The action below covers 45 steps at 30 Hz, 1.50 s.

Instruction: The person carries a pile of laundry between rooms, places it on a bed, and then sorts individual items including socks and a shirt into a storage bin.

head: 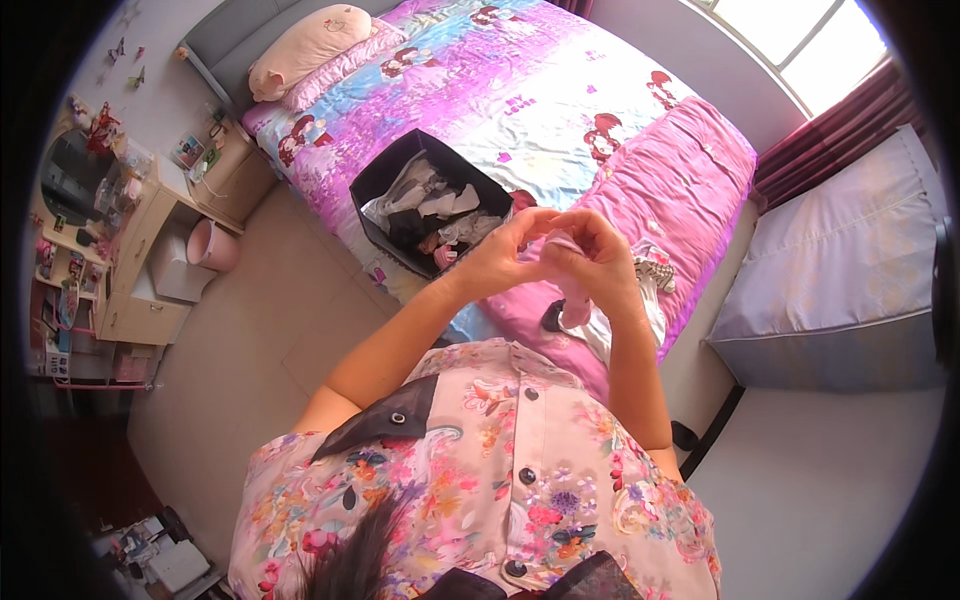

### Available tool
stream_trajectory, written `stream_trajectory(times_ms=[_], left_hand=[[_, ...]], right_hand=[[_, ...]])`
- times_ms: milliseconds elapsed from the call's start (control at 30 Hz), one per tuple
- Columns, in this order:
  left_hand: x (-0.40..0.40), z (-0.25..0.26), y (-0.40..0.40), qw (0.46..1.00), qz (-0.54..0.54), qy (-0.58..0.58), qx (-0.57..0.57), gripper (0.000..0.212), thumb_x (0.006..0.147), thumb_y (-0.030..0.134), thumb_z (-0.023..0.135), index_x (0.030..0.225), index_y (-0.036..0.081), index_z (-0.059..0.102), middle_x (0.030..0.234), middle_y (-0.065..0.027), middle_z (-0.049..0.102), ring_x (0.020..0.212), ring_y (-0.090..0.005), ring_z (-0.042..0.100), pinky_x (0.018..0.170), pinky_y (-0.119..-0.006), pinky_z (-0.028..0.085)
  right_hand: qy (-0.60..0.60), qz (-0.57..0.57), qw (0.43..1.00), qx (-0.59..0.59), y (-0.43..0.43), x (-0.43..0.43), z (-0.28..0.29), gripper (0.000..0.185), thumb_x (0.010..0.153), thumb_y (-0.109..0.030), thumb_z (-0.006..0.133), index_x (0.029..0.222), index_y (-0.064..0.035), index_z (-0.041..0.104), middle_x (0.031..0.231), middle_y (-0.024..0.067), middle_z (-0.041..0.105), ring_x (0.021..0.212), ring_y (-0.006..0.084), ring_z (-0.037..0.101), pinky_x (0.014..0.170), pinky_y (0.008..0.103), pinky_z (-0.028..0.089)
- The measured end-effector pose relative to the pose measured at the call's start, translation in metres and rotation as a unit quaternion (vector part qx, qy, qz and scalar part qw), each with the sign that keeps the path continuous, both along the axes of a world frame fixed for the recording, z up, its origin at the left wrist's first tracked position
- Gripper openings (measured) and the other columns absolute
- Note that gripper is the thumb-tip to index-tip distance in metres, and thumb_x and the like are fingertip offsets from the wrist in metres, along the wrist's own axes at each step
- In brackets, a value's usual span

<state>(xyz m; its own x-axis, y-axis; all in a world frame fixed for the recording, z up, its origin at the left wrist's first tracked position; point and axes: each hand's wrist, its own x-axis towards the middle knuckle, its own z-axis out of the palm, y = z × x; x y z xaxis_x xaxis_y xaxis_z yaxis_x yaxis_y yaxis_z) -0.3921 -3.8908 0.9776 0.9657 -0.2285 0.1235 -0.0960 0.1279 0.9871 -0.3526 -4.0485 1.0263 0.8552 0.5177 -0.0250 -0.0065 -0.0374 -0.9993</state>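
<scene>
My left hand (501, 251) and my right hand (606, 255) meet over the foot of the bed, fingers bent around a small pink sock (576, 306). Part of the sock hangs below my right fingers, while its upper end is bunched between both hands and partly hidden. Beneath and beside my right hand, white and striped clothing or socks (651, 304) lie on a folded pink quilt (675, 169). A dark piece of cloth (553, 316) is just left of the hanging sock. To the left of my hands stands a black fabric box (375, 169) holding several white, black and pink garments.
The bed (480, 82) bears a purple patterned sheet, with a plush pillow (315, 49) at its head. A dressing table (139, 232) and pink bin (213, 246) stand left. A cloth-covered piece of furniture (825, 262) is on the right, below a window (802, 37).
</scene>
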Motion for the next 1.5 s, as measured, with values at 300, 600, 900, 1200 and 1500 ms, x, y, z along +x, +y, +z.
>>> stream_trajectory(times_ms=[300, 600, 900, 1200, 1500], left_hand=[[0.011, 0.018, -0.007, 0.985, 0.057, 0.069, -0.147, 0.017, 0.087, 0.015, 0.056, 0.098, 0.004, 0.049, 0.09, -0.0012, 0.054, 0.08, -0.0055, 0.051, 0.071, -0.02, 0.042], [0.006, 0.024, -0.004, 0.983, 0.047, 0.037, -0.174, 0.016, 0.089, 0.013, 0.05, 0.103, 0.004, 0.048, 0.094, -0.0043, 0.055, 0.085, -0.0079, 0.052, 0.075, -0.022, 0.043], [-0.002, 0.044, 0.017, 0.958, -0.033, 0.14, -0.249, 0.01, 0.086, 0.013, 0.05, 0.093, 0.005, 0.05, 0.085, -0.0028, 0.054, 0.08, -0.0074, 0.052, 0.07, -0.02, 0.042], [-0.011, 0.04, 0.006, 0.986, 0.113, -0.103, 0.063, 0.027, 0.078, -0.005, 0.057, 0.099, 0.006, 0.044, 0.086, -0.0005, 0.049, 0.076, -0.0053, 0.05, 0.062, -0.02, 0.045], [-0.011, 0.031, 0.012, 0.958, -0.026, 0.108, -0.263, 0.025, 0.083, 0.004, 0.054, 0.106, 0.005, 0.046, 0.096, -0.0033, 0.052, 0.093, -0.0086, 0.049, 0.082, -0.024, 0.041]], right_hand=[[0.092, -0.013, 0.991, 0.094, -0.018, 0.001, -0.012, 0.031, 0.08, -0.016, 0.066, 0.103, 0.0007, 0.053, 0.091, 0.0035, 0.059, 0.086, 0.0084, 0.054, 0.078, 0.0227, 0.042], [0.078, -0.059, 0.974, 0.206, -0.005, -0.005, -0.011, 0.015, 0.085, -0.01, 0.058, 0.096, -0.0006, 0.054, 0.082, 0.0021, 0.059, 0.073, 0.0051, 0.053, 0.063, 0.0179, 0.042], [0.06, 0.004, 0.98, 0.187, -0.012, -0.004, 0.001, 0.022, 0.088, -0.017, 0.048, 0.094, 0.0026, 0.056, 0.09, 0.0061, 0.058, 0.084, 0.0105, 0.053, 0.075, 0.0228, 0.041], [0.061, -0.038, 0.991, 0.111, 0.0, -0.013, -0.011, 0.022, 0.083, -0.014, 0.061, 0.097, -0.0002, 0.052, 0.085, 0.0022, 0.057, 0.077, 0.0069, 0.053, 0.068, 0.0205, 0.043], [-0.065, -0.043, 0.983, 0.167, -0.001, -0.011, -0.015, 0.019, 0.074, 0.01, 0.051, 0.088, -0.0016, 0.055, 0.091, 0.0026, 0.053, 0.083, 0.0093, 0.05, 0.076, 0.0218, 0.041]])
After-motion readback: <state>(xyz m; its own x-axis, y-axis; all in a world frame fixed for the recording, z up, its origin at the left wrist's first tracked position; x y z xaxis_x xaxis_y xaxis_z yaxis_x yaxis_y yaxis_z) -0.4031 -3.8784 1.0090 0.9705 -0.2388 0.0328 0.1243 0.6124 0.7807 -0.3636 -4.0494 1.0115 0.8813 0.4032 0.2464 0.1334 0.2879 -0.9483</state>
